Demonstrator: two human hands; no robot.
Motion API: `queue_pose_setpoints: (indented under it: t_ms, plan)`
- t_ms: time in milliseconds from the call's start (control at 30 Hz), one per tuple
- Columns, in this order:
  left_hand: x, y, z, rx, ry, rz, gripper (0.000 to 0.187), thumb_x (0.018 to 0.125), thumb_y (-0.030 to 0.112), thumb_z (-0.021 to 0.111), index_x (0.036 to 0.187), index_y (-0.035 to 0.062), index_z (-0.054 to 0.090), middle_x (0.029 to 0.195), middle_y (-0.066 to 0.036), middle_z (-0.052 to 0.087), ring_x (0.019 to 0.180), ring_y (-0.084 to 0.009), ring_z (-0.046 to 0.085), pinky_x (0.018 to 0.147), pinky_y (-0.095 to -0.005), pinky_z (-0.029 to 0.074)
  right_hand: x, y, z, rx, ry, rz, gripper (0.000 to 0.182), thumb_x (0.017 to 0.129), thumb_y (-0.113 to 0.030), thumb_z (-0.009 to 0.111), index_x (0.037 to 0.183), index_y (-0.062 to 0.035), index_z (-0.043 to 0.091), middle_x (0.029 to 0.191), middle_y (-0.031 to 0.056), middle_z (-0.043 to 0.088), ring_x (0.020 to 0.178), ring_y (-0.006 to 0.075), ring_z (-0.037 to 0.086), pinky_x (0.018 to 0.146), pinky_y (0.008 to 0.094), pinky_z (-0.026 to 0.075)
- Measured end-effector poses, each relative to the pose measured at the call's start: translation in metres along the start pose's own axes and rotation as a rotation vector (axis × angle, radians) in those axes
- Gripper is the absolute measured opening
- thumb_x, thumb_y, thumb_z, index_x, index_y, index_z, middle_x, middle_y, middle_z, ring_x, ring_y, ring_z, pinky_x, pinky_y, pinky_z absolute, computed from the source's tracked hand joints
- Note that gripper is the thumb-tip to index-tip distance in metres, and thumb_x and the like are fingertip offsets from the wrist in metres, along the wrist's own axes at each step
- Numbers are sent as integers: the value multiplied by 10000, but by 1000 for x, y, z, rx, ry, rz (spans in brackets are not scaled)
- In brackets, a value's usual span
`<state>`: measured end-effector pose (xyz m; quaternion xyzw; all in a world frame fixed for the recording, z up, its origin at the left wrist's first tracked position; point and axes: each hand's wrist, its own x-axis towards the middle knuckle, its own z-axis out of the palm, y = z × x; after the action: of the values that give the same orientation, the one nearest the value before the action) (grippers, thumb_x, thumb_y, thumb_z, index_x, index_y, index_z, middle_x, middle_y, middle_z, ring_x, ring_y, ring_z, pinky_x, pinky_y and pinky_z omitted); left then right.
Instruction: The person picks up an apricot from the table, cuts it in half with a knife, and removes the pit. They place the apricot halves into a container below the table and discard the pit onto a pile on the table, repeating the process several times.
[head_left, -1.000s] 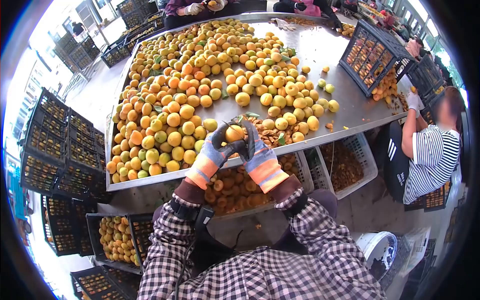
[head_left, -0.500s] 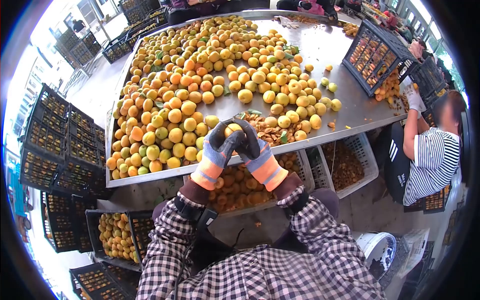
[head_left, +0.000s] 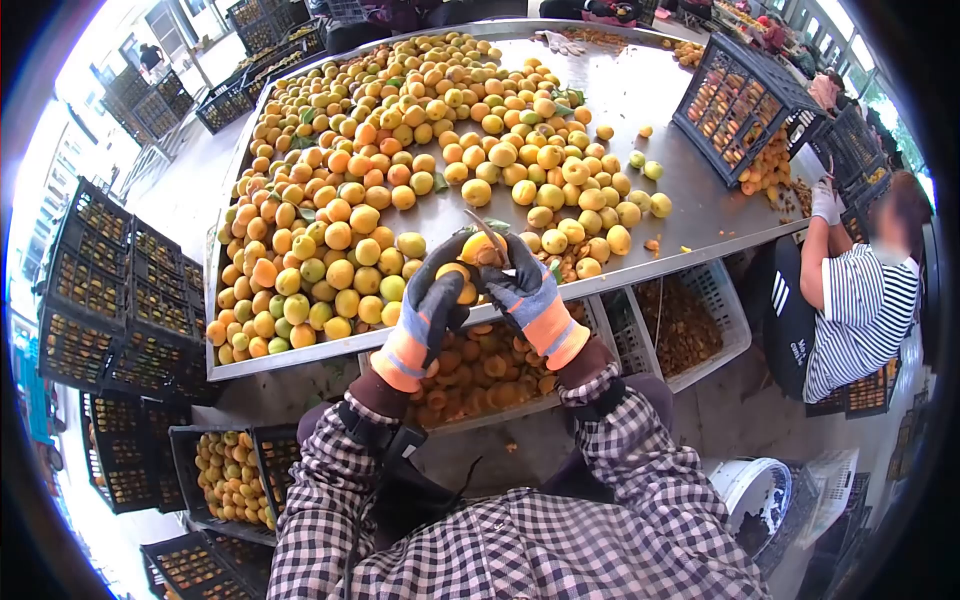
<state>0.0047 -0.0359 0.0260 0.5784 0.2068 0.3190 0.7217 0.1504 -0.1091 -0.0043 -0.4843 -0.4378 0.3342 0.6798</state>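
Note:
My left hand (head_left: 422, 318), in an orange and grey glove with black coating, is closed around a yellow apricot piece (head_left: 466, 291). My right hand (head_left: 533, 305), gloved alike, pinches a split apricot (head_left: 482, 248) with a brown inner part showing. From the top of that fruit a thin, curved brownish strip sticks up; what it is I cannot tell. Both hands meet over the near edge of the metal table (head_left: 690, 225). Whole apricots (head_left: 345, 235) lie heaped just beyond them. Below the hands, a crate holds opened apricot halves (head_left: 480, 375).
A white crate (head_left: 738, 345) of brown scraps stands under the table edge. At right sits a person in a striped shirt (head_left: 862, 320), near a tilted black crate (head_left: 735, 110) spilling fruit. Black crates (head_left: 105, 280) are stacked at left; a white bucket (head_left: 745, 490) stands lower right.
The apricot between my hands has come apart into pieces, one now in each hand. My hands have parted slightly, and the thin curved strip stands up more visibly.

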Motion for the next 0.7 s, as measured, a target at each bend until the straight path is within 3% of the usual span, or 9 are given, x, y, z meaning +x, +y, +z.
queue_pose_setpoints:
  t_ms: [67,167,300,367,433,467,600,667,700]
  plan:
    - [3,7,0,-97,-21,-64,569,889,312,547,1363,7,467,1025,-43,613,713,-76,532,552,-176,383,3,0,-1,167,5,185,493,899,-45,635,1358,-27,456,1083,50,623,949,77,577,815,236,508]
    - [4,7,-10,-213,-84,-172,606,833,259,551,1375,9,448,1012,-63,614,770,-133,581,559,-214,432,10,-3,-10,-10,-28,149,492,905,-66,638,1361,-36,455,1081,48,622,939,80,585,812,235,509]
    - [-5,6,-7,-226,-160,-257,603,805,185,538,1373,-3,459,1217,-103,588,1041,-188,608,834,-284,515,11,-13,-18,-84,-65,223,473,914,-90,633,1350,-26,460,1097,57,629,949,78,599,803,244,521]
    - [-1,-6,-12,29,-232,-159,599,837,174,603,1388,5,441,1215,-86,590,1038,-161,593,848,-280,506,10,-12,-21,-202,-86,157,471,900,-63,639,1338,-25,470,1114,70,631,947,90,612,802,257,529]
    - [5,-14,-16,50,-158,-123,600,857,176,627,1399,11,429,1211,-80,590,1021,-148,589,834,-275,508,6,-4,-20,-77,-190,269,489,876,-22,645,1335,-23,473,1128,79,629,992,102,604,843,260,517]
    - [8,-15,-18,73,-83,-84,603,877,179,650,1409,16,416,1207,-73,589,1004,-135,585,820,-271,511,2,1,-16,11,-263,199,522,871,14,640,1361,-42,472,1155,13,611,957,48,566,783,212,491]
    - [10,-9,-23,-57,-172,-141,602,870,110,687,1406,36,424,1206,-82,589,952,-134,613,715,-257,555,4,-10,-6,-85,-325,134,533,875,3,639,1377,-61,471,1139,-1,591,932,40,536,788,203,474]
    - [3,6,-5,-87,-51,-179,537,881,123,670,1367,24,463,1105,-48,625,919,-116,610,771,-261,546,10,-25,-3,-121,-70,187,430,856,33,646,1269,-13,532,1186,45,616,1004,87,573,863,249,492]
    - [2,4,-7,-88,-52,-184,537,881,123,670,1367,24,463,1105,-48,625,919,-116,610,771,-261,546,15,-24,-3,-117,52,24,323,876,0,643,1189,-8,565,1012,50,645,813,70,584,697,217,501]
